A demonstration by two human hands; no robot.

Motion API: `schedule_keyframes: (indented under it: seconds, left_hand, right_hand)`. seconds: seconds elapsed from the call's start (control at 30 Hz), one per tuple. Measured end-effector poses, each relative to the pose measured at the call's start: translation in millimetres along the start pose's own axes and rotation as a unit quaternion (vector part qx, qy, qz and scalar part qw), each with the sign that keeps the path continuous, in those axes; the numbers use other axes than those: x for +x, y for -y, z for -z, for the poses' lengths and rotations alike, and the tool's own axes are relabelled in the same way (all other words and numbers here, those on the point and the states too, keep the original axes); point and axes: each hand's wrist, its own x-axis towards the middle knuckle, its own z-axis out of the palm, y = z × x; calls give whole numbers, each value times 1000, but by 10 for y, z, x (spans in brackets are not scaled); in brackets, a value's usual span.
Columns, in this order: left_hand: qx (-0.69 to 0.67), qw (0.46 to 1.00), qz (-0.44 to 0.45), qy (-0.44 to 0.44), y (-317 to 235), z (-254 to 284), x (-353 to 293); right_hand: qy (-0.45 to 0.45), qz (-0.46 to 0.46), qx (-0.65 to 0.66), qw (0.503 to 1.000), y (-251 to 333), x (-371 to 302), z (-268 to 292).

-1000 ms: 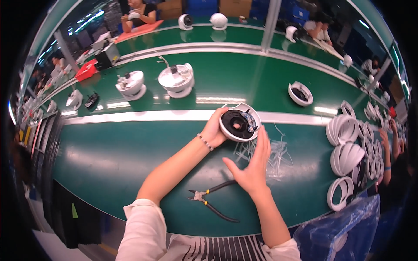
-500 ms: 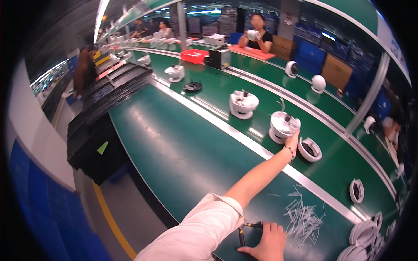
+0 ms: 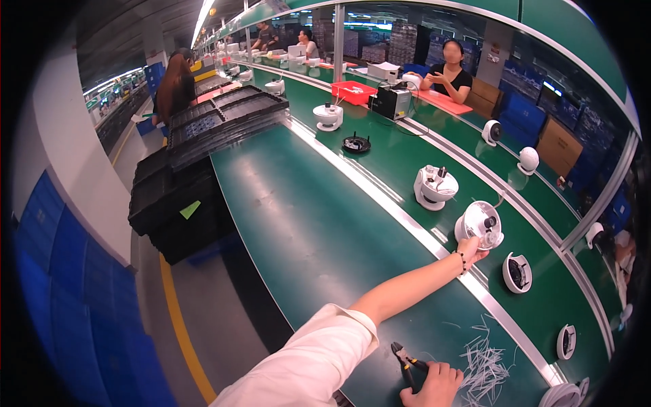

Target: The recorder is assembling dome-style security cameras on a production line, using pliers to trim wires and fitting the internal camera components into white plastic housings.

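Observation:
My left hand point(image 3: 472, 249) reaches over the metal rail and is closed on the lower rim of a round white plastic housing point(image 3: 469, 218). The housing is tilted, so its open top with a dark round part and clear plastic inside faces me. Low in the view, my right hand point(image 3: 437, 386) is curled around the handles of black-and-yellow diagonal cutters point(image 3: 405, 358), their jaws pointing away from me. Beside that hand lies a heap of cut white cable ties point(image 3: 485, 370).
Another white housing point(image 3: 434, 187) stands farther left on the green line; an open white shell point(image 3: 517, 274) sits to the right. Black trays point(image 3: 183, 197) are stacked at left. A red bin point(image 3: 354, 92) and a seated co-worker point(image 3: 451, 78) are across the line.
My left hand has tipped the white housing, turning its open top toward me. The whole scene has shifted rightward in the view. The cutters' jaws, hidden by my sleeve before, now show.

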Motion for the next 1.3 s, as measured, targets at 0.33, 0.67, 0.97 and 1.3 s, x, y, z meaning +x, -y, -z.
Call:
schedule_keyframes:
  seconds: [0.33, 0.67, 0.97, 1.3]
  left_hand:
    - [307, 942, -104, 93, -555, -84, -1045]
    - [401, 903, 23, 152, -196, -197, -1347]
    - [468, 861, 32, 198, -76, -246, -1562]
    - [481, 845, 8, 234, -71, -275, -1619]
  right_hand:
    - [-213, -54, 536, 815, -452, 174, -305]
    - [-79, -36, 853, 515, -986, 115, -222]
    - [-39, -34, 869, 492, -1004, 137, -240]
    - [-21, 1, 909, 417, -1048, 153, -238]
